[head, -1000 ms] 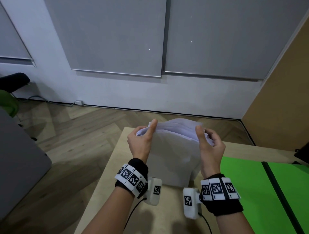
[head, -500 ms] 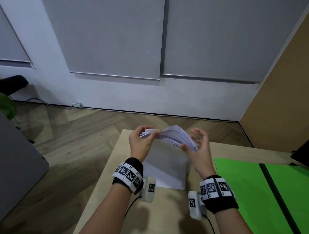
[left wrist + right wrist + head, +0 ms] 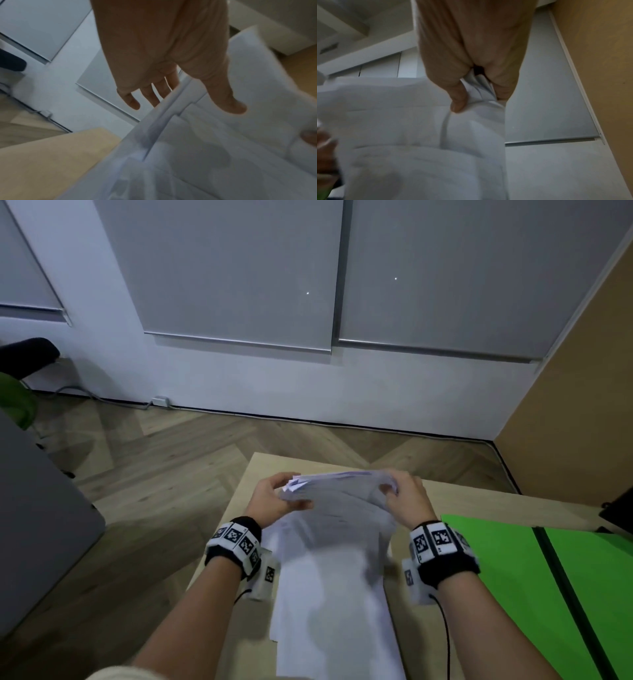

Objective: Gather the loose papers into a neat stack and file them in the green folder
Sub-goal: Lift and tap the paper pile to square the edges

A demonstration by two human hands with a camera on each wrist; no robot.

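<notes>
A stack of white papers (image 3: 337,546) hangs upright over the wooden table (image 3: 260,470), its lower part blurred. My left hand (image 3: 274,498) pinches the stack's top left corner, thumb on the near face and fingers behind; the left wrist view shows the sheet edges (image 3: 159,119) between them. My right hand (image 3: 404,496) grips the top right corner, and in the right wrist view its thumb (image 3: 457,100) presses the papers (image 3: 412,121). The green folder (image 3: 534,587) lies open and flat on the table, to the right of my right wrist.
The table's far edge and left edge drop to a wood floor (image 3: 154,474). A grey panel (image 3: 37,525) stands at the left. A tan partition (image 3: 582,405) rises at the right, with a dark object (image 3: 620,515) at the table's far right.
The stack's top edge has levelled out and my right hand has closed on its right corner. The sheets now hang lower toward me, and the view has tilted down.
</notes>
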